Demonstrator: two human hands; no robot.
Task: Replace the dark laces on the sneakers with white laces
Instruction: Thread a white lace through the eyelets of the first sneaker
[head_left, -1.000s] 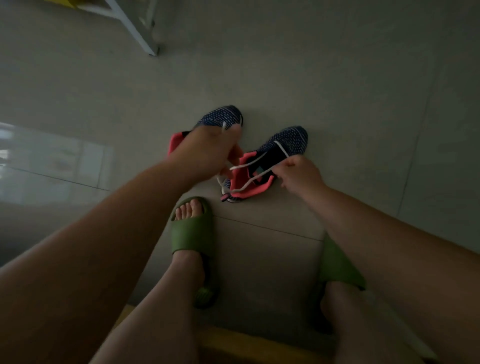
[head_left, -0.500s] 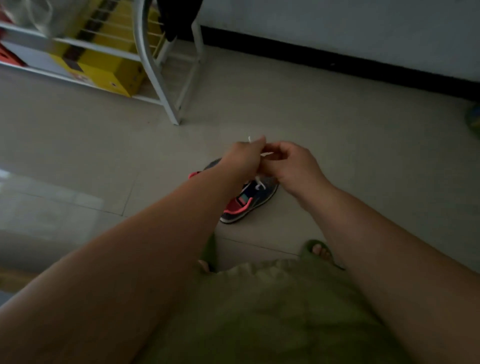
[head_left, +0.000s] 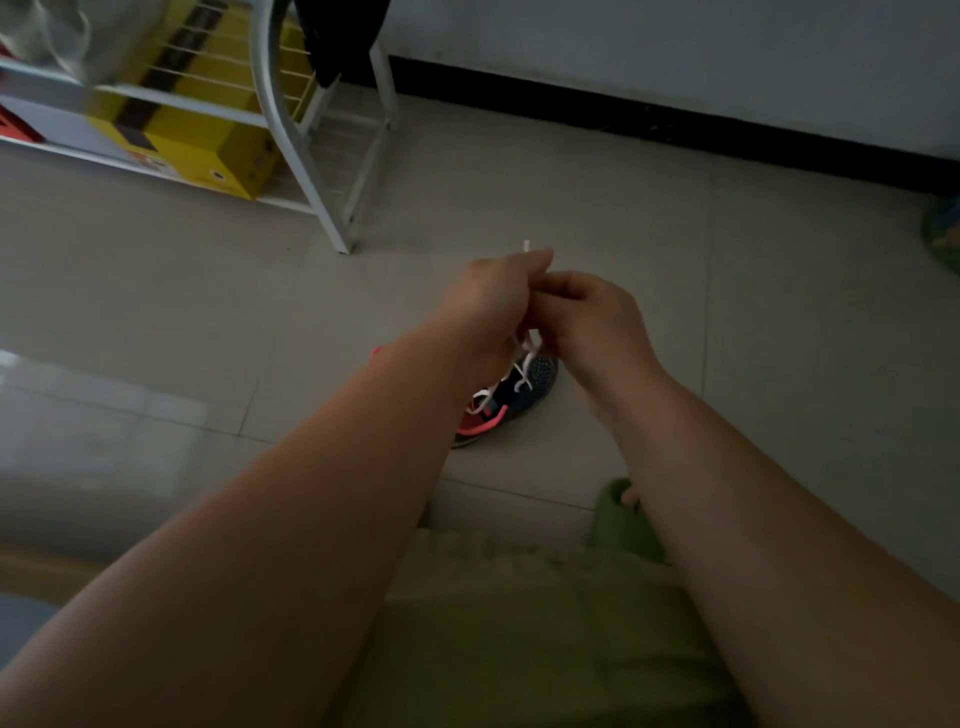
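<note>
Having been raised from the sneaker on the floor, both ends of the white lace are pinched together by the left hand and right hand above it, indicating threading is likely complete and evening or tying is due.

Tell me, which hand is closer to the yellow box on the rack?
Left. The left hand is raised on the side toward the yellow box, pinching the white lace. The right hand touches it from the side away from the box.
</note>
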